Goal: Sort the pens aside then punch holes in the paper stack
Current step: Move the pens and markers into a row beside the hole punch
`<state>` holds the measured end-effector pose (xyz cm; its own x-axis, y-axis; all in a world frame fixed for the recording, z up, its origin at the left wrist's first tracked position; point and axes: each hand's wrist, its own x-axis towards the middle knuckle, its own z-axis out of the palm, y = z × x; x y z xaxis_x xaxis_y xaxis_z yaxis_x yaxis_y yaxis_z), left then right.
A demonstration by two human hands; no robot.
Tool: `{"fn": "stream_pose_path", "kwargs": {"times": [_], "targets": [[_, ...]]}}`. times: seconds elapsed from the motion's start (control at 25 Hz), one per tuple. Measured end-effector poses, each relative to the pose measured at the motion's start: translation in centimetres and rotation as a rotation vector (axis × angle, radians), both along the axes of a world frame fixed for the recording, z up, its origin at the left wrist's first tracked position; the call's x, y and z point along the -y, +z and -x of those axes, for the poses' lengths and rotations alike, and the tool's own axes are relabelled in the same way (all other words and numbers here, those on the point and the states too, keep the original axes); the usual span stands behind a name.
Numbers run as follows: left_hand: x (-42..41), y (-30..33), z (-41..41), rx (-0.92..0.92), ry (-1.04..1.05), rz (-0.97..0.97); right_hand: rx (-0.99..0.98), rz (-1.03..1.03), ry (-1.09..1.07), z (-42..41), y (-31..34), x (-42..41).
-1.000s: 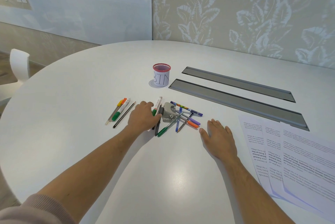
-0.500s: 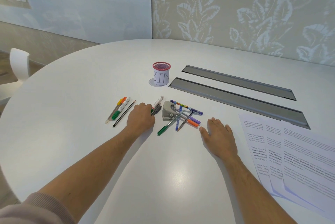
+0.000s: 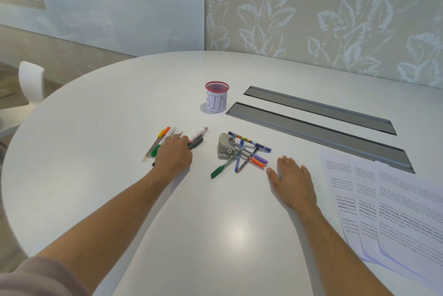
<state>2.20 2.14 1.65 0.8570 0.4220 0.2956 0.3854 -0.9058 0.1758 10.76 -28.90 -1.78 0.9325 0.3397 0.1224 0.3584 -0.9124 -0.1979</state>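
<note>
A grey hole punch point(image 3: 224, 145) sits mid-table with several pens point(image 3: 250, 155) piled against its right side, a green one point(image 3: 221, 168) pointing toward me. My left hand point(image 3: 173, 155) lies over a white marker point(image 3: 198, 133) and a dark grey pen point(image 3: 197, 143), its fingers pressing on them. Just left of the hand lies a row of markers point(image 3: 160, 143) and a pencil. My right hand point(image 3: 293, 182) rests flat on the table, right of the pile, holding nothing. Printed paper sheets point(image 3: 388, 202) are fanned out at the right.
A red mesh cup labelled BIN point(image 3: 216, 98) stands behind the pens. Two grey cable hatches point(image 3: 311, 129) run diagonally across the white table point(image 3: 215, 224). A white chair point(image 3: 31, 82) stands beyond the table's left edge.
My left hand has slid the white marker and the dark pen leftward, away from the hole punch toward the row of markers. My right hand has stayed in place.
</note>
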Motion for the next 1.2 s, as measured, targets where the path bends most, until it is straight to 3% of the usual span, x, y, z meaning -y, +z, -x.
{"fn": "stream_pose_path", "kwargs": {"times": [0.52, 0.72, 0.88, 1.2], "targets": [[0.3, 0.2, 0.4, 0.044, 0.064, -0.066, -0.014, -0.004, -0.011, 0.2, 0.1, -0.1], [3.3, 0.6, -0.3, 0.135, -0.107, 0.104, -0.021, -0.003, -0.006, 0.2, 0.3, -0.1], [6.2, 0.7, -0.7, 0.055, -0.318, 0.198, -0.026, -0.017, -0.005, 0.2, 0.3, -0.1], [8.8, 0.0, -0.8, -0.034, -0.305, 0.122, -0.017, -0.018, -0.010, 0.0, 0.0, -0.1]]}}
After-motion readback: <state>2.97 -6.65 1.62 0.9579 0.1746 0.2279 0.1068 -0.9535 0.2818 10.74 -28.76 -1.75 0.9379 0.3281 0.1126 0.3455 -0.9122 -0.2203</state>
